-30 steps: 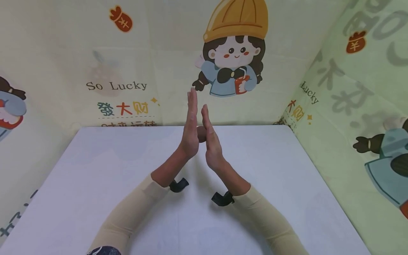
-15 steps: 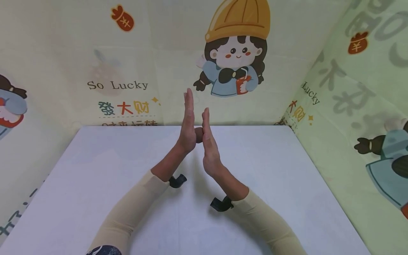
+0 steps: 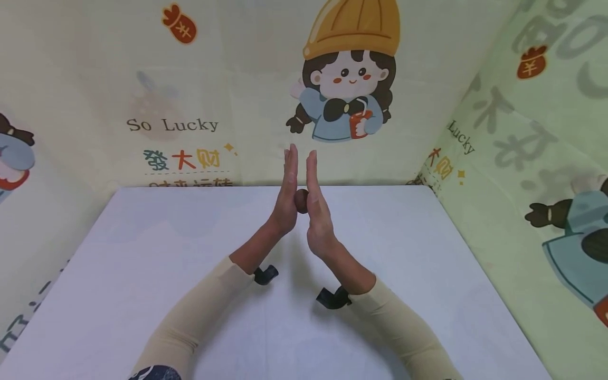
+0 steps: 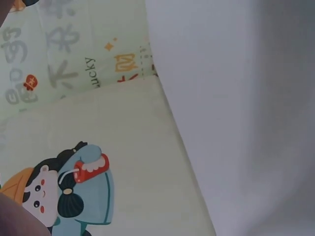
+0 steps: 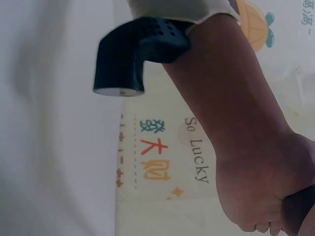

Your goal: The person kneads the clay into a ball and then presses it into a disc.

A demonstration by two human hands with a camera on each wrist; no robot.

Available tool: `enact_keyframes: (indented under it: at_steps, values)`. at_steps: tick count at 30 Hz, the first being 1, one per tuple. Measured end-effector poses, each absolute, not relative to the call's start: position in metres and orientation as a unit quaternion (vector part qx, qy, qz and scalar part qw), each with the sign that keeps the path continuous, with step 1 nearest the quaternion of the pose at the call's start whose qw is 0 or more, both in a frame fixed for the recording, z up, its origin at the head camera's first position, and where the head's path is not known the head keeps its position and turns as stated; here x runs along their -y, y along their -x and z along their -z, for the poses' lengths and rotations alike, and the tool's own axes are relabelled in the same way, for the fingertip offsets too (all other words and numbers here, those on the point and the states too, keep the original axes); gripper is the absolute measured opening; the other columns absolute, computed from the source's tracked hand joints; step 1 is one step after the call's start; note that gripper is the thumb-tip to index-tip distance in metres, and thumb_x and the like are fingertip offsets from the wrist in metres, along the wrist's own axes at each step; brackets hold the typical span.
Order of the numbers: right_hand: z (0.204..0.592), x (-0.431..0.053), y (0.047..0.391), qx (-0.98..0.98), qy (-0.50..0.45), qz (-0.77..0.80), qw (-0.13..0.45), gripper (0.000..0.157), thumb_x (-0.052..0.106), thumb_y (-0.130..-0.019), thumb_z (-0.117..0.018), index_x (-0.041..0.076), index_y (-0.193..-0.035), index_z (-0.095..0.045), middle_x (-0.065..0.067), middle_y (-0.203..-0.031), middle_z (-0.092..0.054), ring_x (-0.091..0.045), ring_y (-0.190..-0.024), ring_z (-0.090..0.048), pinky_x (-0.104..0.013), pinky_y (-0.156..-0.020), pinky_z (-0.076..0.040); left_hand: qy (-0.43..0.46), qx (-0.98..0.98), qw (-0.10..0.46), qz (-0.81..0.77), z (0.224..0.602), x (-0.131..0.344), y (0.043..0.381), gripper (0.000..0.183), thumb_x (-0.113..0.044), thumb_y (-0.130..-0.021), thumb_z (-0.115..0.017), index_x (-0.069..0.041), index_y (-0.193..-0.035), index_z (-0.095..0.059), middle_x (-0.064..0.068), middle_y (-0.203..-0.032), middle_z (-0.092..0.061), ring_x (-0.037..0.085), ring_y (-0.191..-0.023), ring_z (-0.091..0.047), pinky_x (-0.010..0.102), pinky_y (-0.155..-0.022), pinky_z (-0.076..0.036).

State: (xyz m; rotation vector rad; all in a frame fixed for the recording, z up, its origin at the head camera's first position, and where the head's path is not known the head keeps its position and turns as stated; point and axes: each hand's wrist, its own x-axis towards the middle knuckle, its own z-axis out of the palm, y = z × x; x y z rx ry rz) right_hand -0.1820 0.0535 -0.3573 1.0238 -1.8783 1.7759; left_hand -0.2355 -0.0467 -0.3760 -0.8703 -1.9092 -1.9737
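A small brown ball (image 3: 301, 201) sits between my two flat palms, raised above the white table (image 3: 266, 327) near its far edge in the head view. My left hand (image 3: 286, 198) presses it from the left with straight fingers pointing up. From the other side my right hand (image 3: 318, 211) presses it, its fingers straight too. In the right wrist view the left hand (image 5: 258, 182) shows with the dark ball (image 5: 299, 211) against its palm at the right edge. The left wrist view catches only a blurred bit of skin at its lower left corner.
Each wrist wears a black camera mount, the left mount (image 3: 266, 275) and the right mount (image 3: 333, 298) hanging inward over the table. Behind and beside the table stands a pale printed cloth (image 3: 256, 95) with cartoon figures and lettering.
Against half a second ago, my left hand has drawn back and the right has slid forward, so their fingertips are closer to level. The ball stays between the palms.
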Motion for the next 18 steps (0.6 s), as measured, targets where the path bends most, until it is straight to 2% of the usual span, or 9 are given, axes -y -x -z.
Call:
enact_keyframes:
  at_steps: [6,8,10,12,13,14,16,18]
  values:
    - [0.349,-0.057,0.187,0.668,-0.355,-0.625,0.192,0.078,0.053,-0.112,-0.019,0.001,-0.167,0.002,-0.009,-0.176,0.009,-0.019,-0.161,0.004,-0.043,-0.127,-0.005,0.306,0.664,0.121,0.672,0.377,0.043,0.228,0.065,-0.031,-0.109,-0.013,-0.013,-0.17,0.0,-0.004,-0.177,0.007,0.006,-0.157,0.014,0.055,-0.123,0.009]
    - [0.348,-0.058,0.19,0.666,-0.355,-0.627,0.192,0.078,0.053,-0.112,-0.019,0.001,-0.167,0.002,-0.011,-0.176,0.01,-0.018,-0.161,0.004,-0.043,-0.127,-0.005,0.314,0.665,0.127,0.666,0.376,0.042,0.224,0.064,-0.031,-0.109,-0.013,-0.012,-0.17,-0.001,-0.004,-0.177,0.006,0.008,-0.158,0.013,0.055,-0.123,0.01]
    - [0.346,-0.06,0.191,0.662,-0.352,-0.634,0.189,0.079,0.054,-0.112,-0.02,0.002,-0.167,0.003,-0.008,-0.176,0.01,-0.017,-0.161,0.001,-0.042,-0.127,-0.011,0.329,0.662,0.136,0.66,0.376,0.04,0.22,0.064,-0.033,-0.111,-0.013,-0.01,-0.169,-0.001,-0.001,-0.177,0.005,0.01,-0.159,0.013,0.053,-0.124,0.009]
    - [0.346,-0.063,0.192,0.657,-0.348,-0.642,0.188,0.081,0.056,-0.111,-0.021,0.002,-0.167,0.004,-0.006,-0.176,0.01,-0.015,-0.16,-0.008,-0.039,-0.125,-0.016,0.346,0.661,0.146,0.65,0.376,0.039,0.216,0.067,-0.04,-0.112,-0.012,-0.007,-0.169,-0.001,0.0,-0.177,0.004,0.014,-0.159,0.013,0.052,-0.124,0.008]
    - [0.345,-0.064,0.193,0.655,-0.345,-0.646,0.187,0.082,0.057,-0.111,-0.021,0.003,-0.167,0.004,-0.004,-0.176,0.009,-0.013,-0.153,-0.027,-0.035,-0.12,-0.027,0.352,0.659,0.149,0.647,0.377,0.038,0.214,0.069,-0.045,-0.112,-0.012,-0.006,-0.169,-0.001,0.002,-0.177,0.004,0.015,-0.16,0.013,0.051,-0.125,0.008]
    - [0.345,-0.065,0.193,0.653,-0.341,-0.65,0.187,0.082,0.057,-0.111,-0.022,0.004,-0.167,0.004,-0.002,-0.176,0.008,-0.012,-0.143,-0.04,-0.032,-0.114,-0.033,0.359,0.657,0.152,0.645,0.377,0.037,0.212,0.072,-0.049,-0.112,-0.013,-0.005,-0.168,-0.001,0.003,-0.177,0.004,0.017,-0.16,0.013,0.051,-0.125,0.008]
    - [0.345,-0.067,0.195,0.651,-0.335,-0.655,0.188,0.081,0.057,-0.111,-0.022,0.005,-0.168,0.003,0.001,-0.176,0.007,-0.009,-0.136,-0.043,-0.029,-0.107,-0.037,0.368,0.654,0.158,0.642,0.377,0.036,0.208,0.079,-0.056,-0.111,-0.013,-0.003,-0.168,-0.002,0.007,-0.177,0.003,0.019,-0.16,0.012,0.051,-0.125,0.007]
    - [0.345,-0.069,0.197,0.648,-0.335,-0.657,0.189,0.079,0.055,-0.112,-0.022,0.005,-0.168,0.003,0.0,-0.177,0.006,-0.01,-0.135,-0.043,-0.029,-0.107,-0.036,0.37,0.65,0.16,0.645,0.376,0.035,0.205,0.081,-0.059,-0.111,-0.014,-0.002,-0.168,-0.002,0.01,-0.177,0.004,0.019,-0.16,0.012,0.052,-0.125,0.008]
